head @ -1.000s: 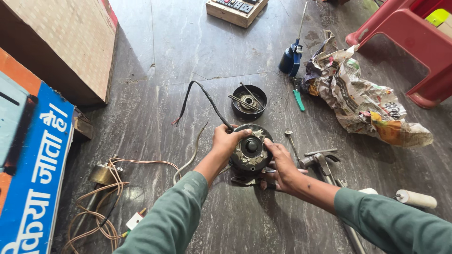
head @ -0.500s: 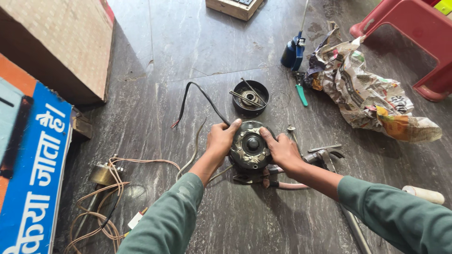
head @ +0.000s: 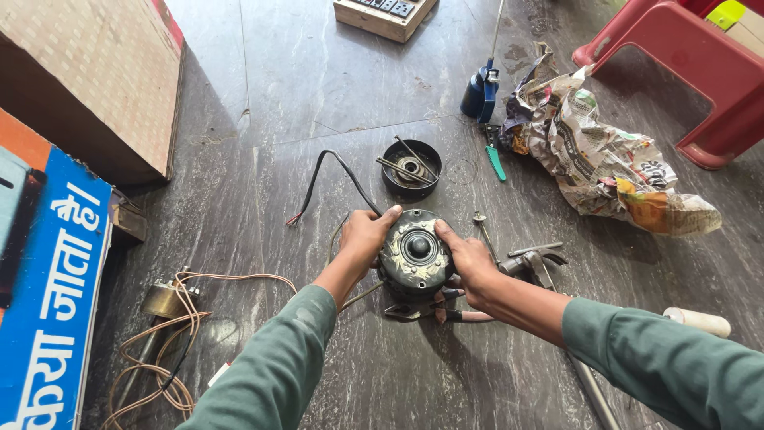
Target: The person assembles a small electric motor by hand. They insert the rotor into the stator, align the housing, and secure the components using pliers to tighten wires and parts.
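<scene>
From the head view we look straight down at a dark stone floor (head: 318, 80), and both hands are on the round motor housing (head: 415, 253) at centre. The left hand (head: 364, 237) wraps the housing's left side, fingers curled around its rim with a fingertip up at the top edge. The right hand (head: 469, 267) presses against the right side, thumb lying on the upper face and the remaining fingers tucked down underneath. So the housing sits squeezed between our two palms, its black centre hub facing up at us. Just below it, pliers (head: 430, 310) lie on the floor, partly under the right hand. Just beyond the housing rests a black round cover (head: 411, 169) with metal rods in it, and a black cable (head: 334, 171) curves off to the left. Further right lie a green-handled screwdriver (head: 495, 159) and crumpled newspaper (head: 605, 159).
</scene>
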